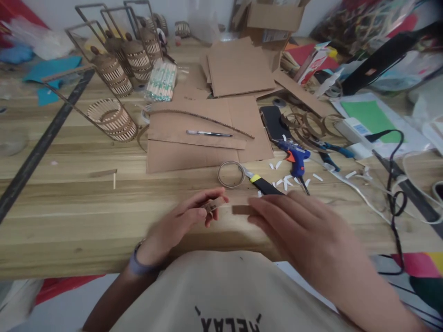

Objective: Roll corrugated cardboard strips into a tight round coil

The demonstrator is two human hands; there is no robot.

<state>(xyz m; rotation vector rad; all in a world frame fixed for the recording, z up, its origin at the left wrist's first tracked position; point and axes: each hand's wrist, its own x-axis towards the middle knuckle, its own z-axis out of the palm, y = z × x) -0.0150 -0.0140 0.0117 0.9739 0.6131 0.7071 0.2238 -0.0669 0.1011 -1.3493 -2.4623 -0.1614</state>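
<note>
My left hand [178, 223] is closed on a small cardboard piece [213, 204], pinched between thumb and fingers, with dark marks on it. My right hand [311, 230], slightly blurred, grips a short brown cardboard strip [241, 210]; its far end is hidden under the fingers. A narrow gap parts the two pieces. Just beyond them on the wooden table, a thin cardboard ring [219, 174] lies against the blade of a black and yellow utility knife [265, 185]. The blue glue gun [298, 161] rests to the right, among several white scraps [287, 180].
A pen [209, 133] and a long curved strip [207, 119] lie on cardboard sheets [166, 159]. Stick-sided lanterns [112, 74] and an open stick basket [121, 122] stand at left. A phone [272, 122], pliers [337, 150] and cables [394, 203] occupy the right.
</note>
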